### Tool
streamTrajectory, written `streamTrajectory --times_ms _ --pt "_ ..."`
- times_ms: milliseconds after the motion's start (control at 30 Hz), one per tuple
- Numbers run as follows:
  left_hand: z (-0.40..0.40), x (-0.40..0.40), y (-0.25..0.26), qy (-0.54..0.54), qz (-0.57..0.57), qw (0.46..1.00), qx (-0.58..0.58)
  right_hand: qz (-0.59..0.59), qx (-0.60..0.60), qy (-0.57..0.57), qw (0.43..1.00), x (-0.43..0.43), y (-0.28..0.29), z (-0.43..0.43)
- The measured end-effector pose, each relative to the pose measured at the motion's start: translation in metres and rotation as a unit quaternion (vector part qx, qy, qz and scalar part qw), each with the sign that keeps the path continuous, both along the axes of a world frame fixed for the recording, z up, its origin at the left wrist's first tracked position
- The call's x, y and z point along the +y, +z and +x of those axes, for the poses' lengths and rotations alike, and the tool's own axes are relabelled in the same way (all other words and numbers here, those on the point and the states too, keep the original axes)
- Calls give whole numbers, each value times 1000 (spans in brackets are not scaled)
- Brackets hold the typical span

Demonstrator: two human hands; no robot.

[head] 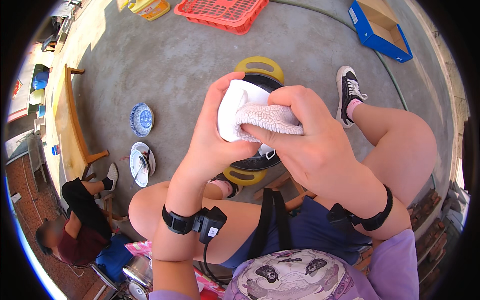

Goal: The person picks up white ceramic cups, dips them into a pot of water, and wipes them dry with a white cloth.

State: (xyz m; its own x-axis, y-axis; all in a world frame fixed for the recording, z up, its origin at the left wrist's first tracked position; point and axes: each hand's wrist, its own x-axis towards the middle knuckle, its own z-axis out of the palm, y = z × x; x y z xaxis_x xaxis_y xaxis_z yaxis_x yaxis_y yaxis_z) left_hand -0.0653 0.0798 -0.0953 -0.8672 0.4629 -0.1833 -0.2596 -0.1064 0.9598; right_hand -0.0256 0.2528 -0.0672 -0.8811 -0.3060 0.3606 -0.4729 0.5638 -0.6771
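Note:
My left hand [204, 144] grips a white cup [228, 114] around its side, thumb below and fingers behind. A pale, fluffy cloth [268, 117] is pinched between the thumb and fingers of my right hand [320, 150]. It is folded against the cup, around what looks like the handle. Directly beneath both hands sits a black basin [255, 164] with yellow handles [245, 176], mostly hidden by them. Inside it, a white piece with a small loop [270, 154] shows only in part.
Left on the concrete are a blue-patterned bowl [142, 120] and stacked dishes [139, 168] with utensils. Beyond them stands a wooden bench [73, 123], near a seated person [84, 232]. Farther off lie a red plastic crate [225, 17], a yellow jug [152, 8], a blue box [386, 45] and a hose [392, 77].

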Motion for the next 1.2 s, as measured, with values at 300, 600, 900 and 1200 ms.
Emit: streamTrajectory --times_ms 300,600,900,1200 --pt "0 -9 -6 -16 -114 993 -18 97 15 9 995 -6 -9 5" --pt "3 -13 14 -43 42 991 -117 -300 -211 4 930 22 3 -7" --pt "2 -12 13 -104 160 969 -156 -393 -304 -22 868 25 12 -6" --pt "2 -12 5 -102 129 975 -152 -233 -152 74 958 24 7 -14"
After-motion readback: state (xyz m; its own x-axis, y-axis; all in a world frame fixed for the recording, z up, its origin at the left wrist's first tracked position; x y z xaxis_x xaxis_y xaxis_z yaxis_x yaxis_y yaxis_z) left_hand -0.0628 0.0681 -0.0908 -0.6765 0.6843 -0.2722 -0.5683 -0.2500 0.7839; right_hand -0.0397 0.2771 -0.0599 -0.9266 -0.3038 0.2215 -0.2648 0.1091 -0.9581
